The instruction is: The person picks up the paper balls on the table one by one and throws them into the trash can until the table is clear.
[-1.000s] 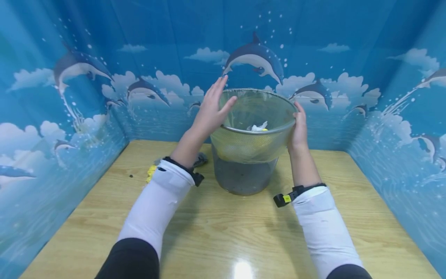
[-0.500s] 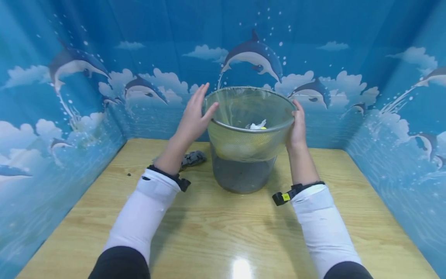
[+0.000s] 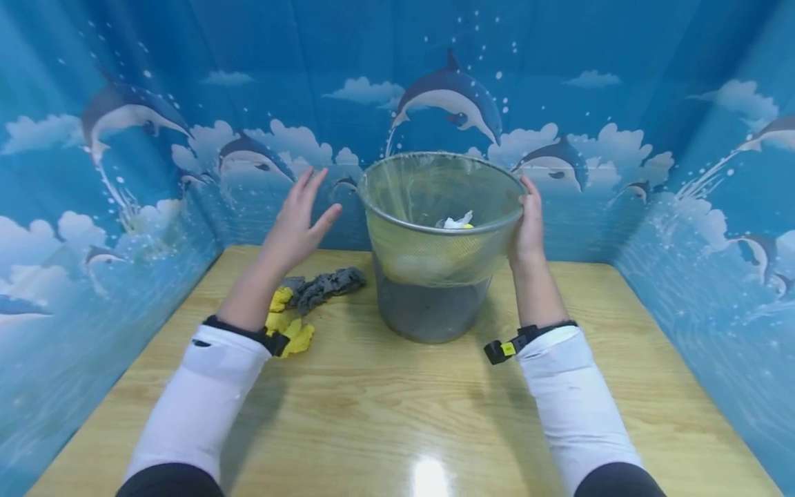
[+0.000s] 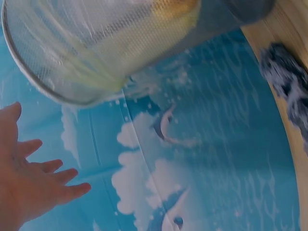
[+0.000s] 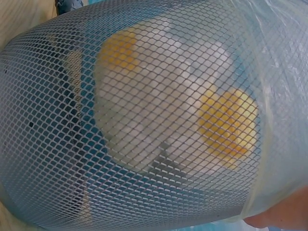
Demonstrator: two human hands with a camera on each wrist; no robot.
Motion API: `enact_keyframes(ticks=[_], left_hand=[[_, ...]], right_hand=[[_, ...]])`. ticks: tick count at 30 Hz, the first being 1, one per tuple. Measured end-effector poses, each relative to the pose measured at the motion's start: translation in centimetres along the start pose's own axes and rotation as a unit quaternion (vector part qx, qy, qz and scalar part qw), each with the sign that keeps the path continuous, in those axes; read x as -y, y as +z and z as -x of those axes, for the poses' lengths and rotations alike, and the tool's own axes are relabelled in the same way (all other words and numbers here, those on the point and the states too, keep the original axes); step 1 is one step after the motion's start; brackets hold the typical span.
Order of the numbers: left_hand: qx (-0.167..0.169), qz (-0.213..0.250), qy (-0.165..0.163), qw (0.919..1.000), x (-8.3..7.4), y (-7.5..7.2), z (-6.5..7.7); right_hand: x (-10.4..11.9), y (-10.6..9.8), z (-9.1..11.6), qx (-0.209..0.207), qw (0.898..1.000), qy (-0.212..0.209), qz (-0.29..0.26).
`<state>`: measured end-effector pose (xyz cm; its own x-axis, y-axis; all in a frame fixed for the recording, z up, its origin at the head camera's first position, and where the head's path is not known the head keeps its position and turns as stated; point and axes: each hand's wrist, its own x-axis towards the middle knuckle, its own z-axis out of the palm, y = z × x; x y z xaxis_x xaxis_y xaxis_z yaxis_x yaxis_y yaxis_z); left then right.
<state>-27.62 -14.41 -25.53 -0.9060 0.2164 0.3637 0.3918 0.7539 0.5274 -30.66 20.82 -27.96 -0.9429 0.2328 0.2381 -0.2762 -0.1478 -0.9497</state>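
A grey wire-mesh wastebasket [image 3: 428,314] stands on the wooden table, its wide rim lined with a thin yellowish plastic bag [image 3: 435,266]. Crumpled white paper [image 3: 458,221] and some yellow pieces lie inside; the right wrist view shows white and yellow lumps [image 5: 231,125] through the mesh. My right hand [image 3: 529,224] grips the basket's right side at the rim. To the left of the basket, my left hand [image 3: 295,224] is in the air with fingers straight and spread, apart from the rim; the left wrist view shows the palm [image 4: 29,187] bare.
Crumpled grey pieces [image 3: 329,284] lie on the table left of the basket. Crumpled yellow pieces [image 3: 298,338] sit nearer, partly behind the left wrist. A blue curtain [image 3: 298,83] with dolphins encloses the table [image 3: 385,414] at the back and sides.
My left hand has moved off the basket's rim, leftward and down, uncovering the yellow and grey pieces. The right hand keeps its hold on the rim.
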Motion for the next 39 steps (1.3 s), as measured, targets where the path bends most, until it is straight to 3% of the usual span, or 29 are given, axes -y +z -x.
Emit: enact_keyframes(ticks=[6,10,15,19,22,27,32,39], left_hand=[[0.023,-0.041,-0.013,0.9988,1.5,-1.0,1.4],[0.068,-0.066,-0.024,0.9952,2.5,-0.8,2.3],[0.160,-0.098,-0.019,0.9821,3.7,-0.1,3.5],[0.223,-0.088,-0.017,0.9707,4.9,0.3,4.2],[0.244,-0.083,-0.022,0.9659,5.7,0.5,4.6],[0.258,-0.113,-0.002,0.9595,6.5,1.4,5.4],[0.312,-0.126,0.002,0.9416,6.6,3.0,6.3],[0.412,-0.126,-0.008,0.9022,7.0,4.4,7.9]], right_hand=[[0.1,0.3,0.0,0.006,1.000,0.002,-0.007],[0.0,0.3,0.0,0.010,1.000,0.004,-0.008],[0.0,0.4,0.0,0.013,1.000,0.001,-0.008],[0.2,0.5,0.0,0.010,1.000,0.001,-0.002],[0.4,0.5,-0.1,0.008,1.000,-0.001,0.000],[0.6,0.4,-0.2,0.005,1.000,0.002,-0.007],[0.5,-0.1,-0.2,-0.002,1.000,0.010,-0.007],[0.2,-0.2,0.0,0.003,1.000,0.012,0.006]])
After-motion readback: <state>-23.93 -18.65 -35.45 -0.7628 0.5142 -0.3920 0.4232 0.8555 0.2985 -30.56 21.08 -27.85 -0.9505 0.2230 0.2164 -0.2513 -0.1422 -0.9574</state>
